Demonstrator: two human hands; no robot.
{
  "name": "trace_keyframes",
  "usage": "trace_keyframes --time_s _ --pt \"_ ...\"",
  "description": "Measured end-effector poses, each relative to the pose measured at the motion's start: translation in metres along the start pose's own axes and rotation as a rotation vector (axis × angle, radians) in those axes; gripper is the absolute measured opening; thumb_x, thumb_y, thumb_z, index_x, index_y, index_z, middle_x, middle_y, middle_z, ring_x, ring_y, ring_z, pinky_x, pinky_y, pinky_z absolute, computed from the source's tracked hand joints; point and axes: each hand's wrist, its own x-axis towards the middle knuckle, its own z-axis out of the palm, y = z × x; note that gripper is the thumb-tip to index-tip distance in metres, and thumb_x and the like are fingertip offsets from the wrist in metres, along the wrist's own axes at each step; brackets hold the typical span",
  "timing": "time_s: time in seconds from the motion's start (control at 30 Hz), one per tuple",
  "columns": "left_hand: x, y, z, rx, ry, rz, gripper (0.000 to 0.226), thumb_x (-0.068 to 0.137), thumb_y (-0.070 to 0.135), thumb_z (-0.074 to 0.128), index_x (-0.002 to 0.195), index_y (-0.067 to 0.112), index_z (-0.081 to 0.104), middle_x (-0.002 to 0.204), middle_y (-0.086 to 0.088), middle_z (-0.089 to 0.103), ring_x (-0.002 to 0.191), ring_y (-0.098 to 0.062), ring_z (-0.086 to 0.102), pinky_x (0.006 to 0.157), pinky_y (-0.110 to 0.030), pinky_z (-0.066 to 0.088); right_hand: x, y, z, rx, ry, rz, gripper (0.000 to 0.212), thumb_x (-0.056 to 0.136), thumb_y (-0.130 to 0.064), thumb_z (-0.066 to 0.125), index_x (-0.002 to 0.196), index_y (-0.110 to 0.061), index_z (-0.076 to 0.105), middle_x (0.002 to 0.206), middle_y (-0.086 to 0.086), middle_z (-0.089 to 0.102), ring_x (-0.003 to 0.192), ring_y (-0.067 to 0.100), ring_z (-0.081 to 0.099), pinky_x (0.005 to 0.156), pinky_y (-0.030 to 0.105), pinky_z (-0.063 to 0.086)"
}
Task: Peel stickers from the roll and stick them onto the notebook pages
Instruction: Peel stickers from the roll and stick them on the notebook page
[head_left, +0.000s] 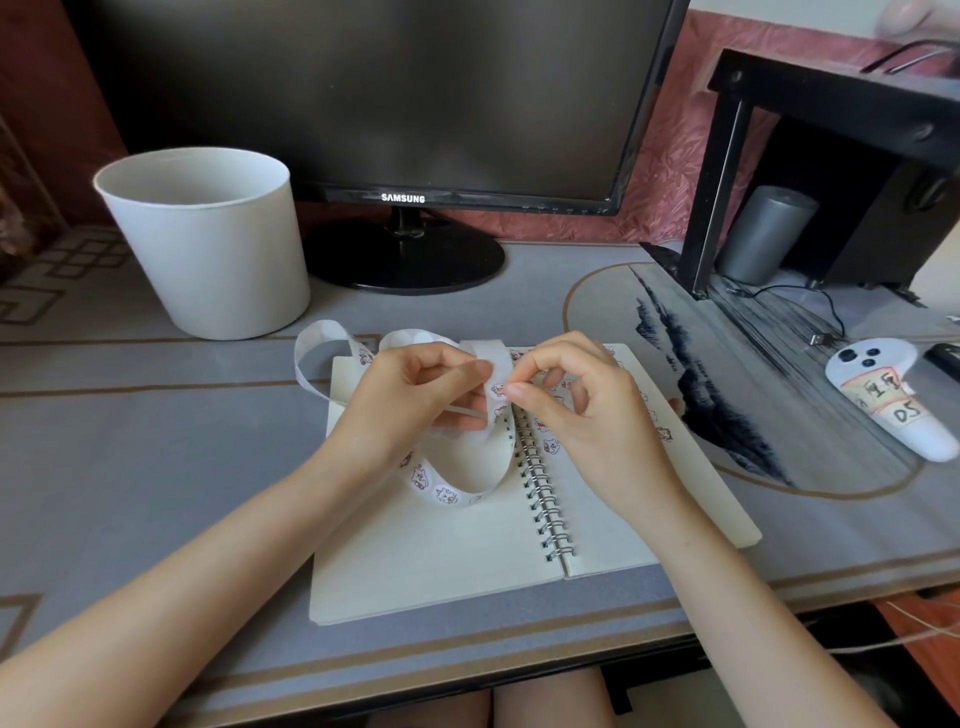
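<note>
An open spiral notebook (441, 551) lies on the desk in front of me, its right page carrying several small cartoon stickers (551, 446). A long white sticker strip (467, 483) loops over the left page and curls away toward the top left. My left hand (415, 400) grips the strip above the binding. My right hand (582, 405) pinches a sticker at the strip's edge with thumb and forefinger, right beside the left fingertips.
A white bucket (208, 244) stands at the back left. A Samsung monitor (405, 104) on its round stand is behind the notebook. A white controller (883, 395) lies at the right, beside a black shelf (831, 130) with a grey cylinder (763, 234) and a cable.
</note>
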Motion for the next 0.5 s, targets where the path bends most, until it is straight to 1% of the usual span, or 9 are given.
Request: trace_keyframes --time_s 0.03,0.1,0.17,0.2,0.27,0.33,0.4,0.5 --pt "0.0 0.0 0.0 -0.007 0.001 -0.001 0.014 0.089 0.013 0.062 0.083 0.001 0.066 0.058 0.001 0.064 0.054 -0.009 0.064 0.058 -0.02 0.057 -0.002 -0.002 -0.002 0.039 -0.005 0.0 0.008 0.083 -0.011 0.069 0.08 -0.017 0.066 0.086 -0.009 0.058 0.079 0.006 0.052 0.07 0.013 0.035" --pt "0.001 0.0 -0.001 -0.021 0.007 -0.002 0.014 0.089 0.012 0.061 0.085 -0.001 0.065 0.063 -0.003 0.065 0.055 -0.008 0.064 0.059 -0.02 0.057 -0.005 -0.008 -0.006 0.193 -0.016 0.048 0.01 0.084 -0.008 0.068 0.081 -0.016 0.064 0.083 -0.007 0.062 0.075 0.006 0.055 0.066 0.015 0.039" --pt "0.001 -0.001 -0.001 -0.031 0.012 -0.003 0.015 0.089 0.011 0.061 0.088 -0.004 0.065 0.067 -0.007 0.065 0.056 -0.009 0.064 0.06 -0.019 0.057 -0.008 -0.012 -0.013 0.325 -0.023 0.144 0.009 0.083 -0.006 0.068 0.08 -0.013 0.064 0.074 -0.009 0.063 0.067 0.003 0.055 0.061 0.012 0.04" --pt "0.001 -0.001 -0.001 -0.033 0.013 -0.002 0.015 0.089 0.01 0.062 0.088 -0.004 0.065 0.067 -0.007 0.065 0.057 -0.009 0.064 0.06 -0.019 0.057 -0.01 -0.012 -0.018 0.347 -0.039 0.204 0.007 0.082 -0.006 0.068 0.08 -0.011 0.064 0.069 -0.01 0.063 0.062 0.001 0.053 0.057 0.01 0.038" --pt "0.001 -0.001 -0.001 -0.037 0.014 -0.001 0.013 0.089 0.01 0.062 0.086 -0.003 0.065 0.063 -0.004 0.065 0.056 -0.009 0.064 0.058 -0.018 0.056 -0.015 -0.01 -0.029 0.327 -0.101 0.335 0.005 0.081 -0.008 0.069 0.08 -0.009 0.065 0.061 -0.01 0.061 0.05 -0.002 0.049 0.05 0.008 0.036" --pt "0.001 -0.001 -0.001 -0.036 0.012 0.001 0.013 0.089 0.009 0.062 0.084 -0.002 0.065 0.059 -0.001 0.064 0.055 -0.008 0.063 0.057 -0.017 0.055 -0.021 -0.005 -0.036 0.275 -0.148 0.438 0.005 0.081 -0.009 0.07 0.078 -0.01 0.067 0.059 -0.008 0.063 0.047 -0.002 0.049 0.047 0.006 0.035" --pt "0.002 -0.002 -0.001 -0.033 0.008 0.003 0.013 0.089 0.009 0.062 0.084 -0.002 0.065 0.059 -0.001 0.064 0.055 -0.007 0.063 0.056 -0.017 0.054 -0.025 -0.001 -0.038 0.219 -0.151 0.493 0.006 0.079 -0.009 0.072 0.075 -0.011 0.069 0.063 -0.004 0.067 0.051 0.0 0.053 0.047 0.007 0.037" --pt "0.002 -0.002 0.0 -0.031 0.003 0.001 0.013 0.089 0.009 0.062 0.084 -0.003 0.065 0.059 -0.002 0.064 0.054 -0.008 0.063 0.056 -0.017 0.055 -0.029 0.005 -0.037 0.139 -0.143 0.527 0.006 0.077 -0.01 0.074 0.073 -0.012 0.07 0.071 0.004 0.072 0.063 0.007 0.059 0.05 0.01 0.041"
